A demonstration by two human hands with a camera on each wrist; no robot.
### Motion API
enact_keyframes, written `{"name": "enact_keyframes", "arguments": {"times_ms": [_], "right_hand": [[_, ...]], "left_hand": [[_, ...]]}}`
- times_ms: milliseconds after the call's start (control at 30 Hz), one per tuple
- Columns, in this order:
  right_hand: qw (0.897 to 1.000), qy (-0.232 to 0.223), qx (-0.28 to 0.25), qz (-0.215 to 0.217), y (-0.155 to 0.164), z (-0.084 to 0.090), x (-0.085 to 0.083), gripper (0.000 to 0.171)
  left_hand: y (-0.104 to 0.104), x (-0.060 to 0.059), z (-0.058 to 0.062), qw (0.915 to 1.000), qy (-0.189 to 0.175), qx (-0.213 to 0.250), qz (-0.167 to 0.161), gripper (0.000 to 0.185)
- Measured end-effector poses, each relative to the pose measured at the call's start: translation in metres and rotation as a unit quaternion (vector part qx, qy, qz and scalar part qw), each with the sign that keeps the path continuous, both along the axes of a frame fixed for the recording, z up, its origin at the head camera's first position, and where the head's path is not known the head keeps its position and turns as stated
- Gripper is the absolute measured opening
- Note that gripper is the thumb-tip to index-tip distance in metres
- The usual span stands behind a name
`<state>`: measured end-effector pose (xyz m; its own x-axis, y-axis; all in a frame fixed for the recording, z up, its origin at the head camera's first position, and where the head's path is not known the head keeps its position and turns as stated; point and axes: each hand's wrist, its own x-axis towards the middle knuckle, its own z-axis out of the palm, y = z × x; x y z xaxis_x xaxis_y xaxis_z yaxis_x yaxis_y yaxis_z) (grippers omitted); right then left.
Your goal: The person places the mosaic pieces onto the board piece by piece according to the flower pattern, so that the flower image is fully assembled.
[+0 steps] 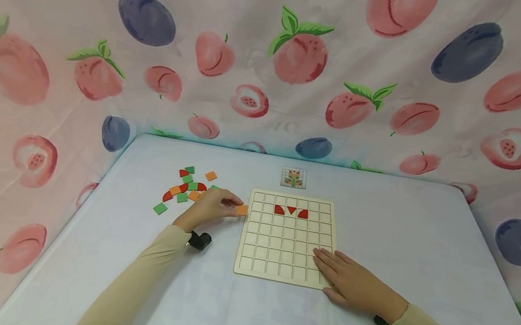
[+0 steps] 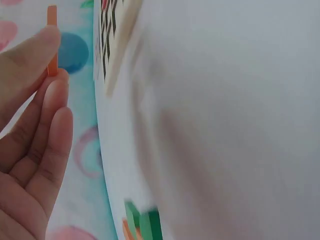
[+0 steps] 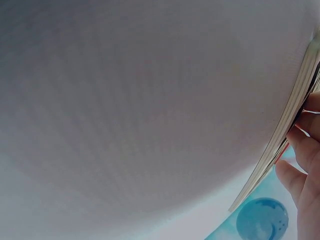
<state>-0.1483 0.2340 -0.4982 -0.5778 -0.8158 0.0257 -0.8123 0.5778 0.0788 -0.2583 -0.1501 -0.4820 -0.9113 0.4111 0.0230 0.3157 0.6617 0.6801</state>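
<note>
My left hand (image 1: 211, 208) pinches an orange square tile (image 1: 242, 210) between thumb and fingertips, right at the left edge of the wooden grid board (image 1: 254, 251). In the left wrist view the orange tile (image 2: 52, 62) appears edge-on, held above the white cloth. Two red rounded tiles (image 1: 279, 210) and a red triangle tile (image 1: 291, 210) between them lie in the second row of the board. My right hand (image 1: 354, 282) rests with its fingers extended on the board's lower right corner. The right wrist view catches that hand (image 3: 305, 150) along the board's side (image 3: 280, 135).
Left of the board lies a loose group of green tiles (image 1: 160, 208), orange tiles (image 1: 211, 176) and red tiles (image 1: 167, 196). A small pattern card (image 1: 293, 177) sits behind the board. A fruit-printed cloth (image 1: 258, 44) hangs at the table's back edge.
</note>
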Motion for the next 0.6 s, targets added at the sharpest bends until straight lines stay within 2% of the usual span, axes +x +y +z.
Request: {"name": "enact_keyframes", "arguments": {"times_ms": [267,600], "right_hand": [[1.0,0.0,0.009,-0.001,0.0,0.001,0.001,0.063],[1.0,-0.009,0.012,-0.007,-0.002,0.005,0.002,0.063]], "left_hand": [[0.034,-0.004,0.001,0.9985,-0.01,0.01,-0.053,0.025],[0.068,-0.011,-0.002,0.9969,-0.033,-0.009,-0.07,0.025]]}}
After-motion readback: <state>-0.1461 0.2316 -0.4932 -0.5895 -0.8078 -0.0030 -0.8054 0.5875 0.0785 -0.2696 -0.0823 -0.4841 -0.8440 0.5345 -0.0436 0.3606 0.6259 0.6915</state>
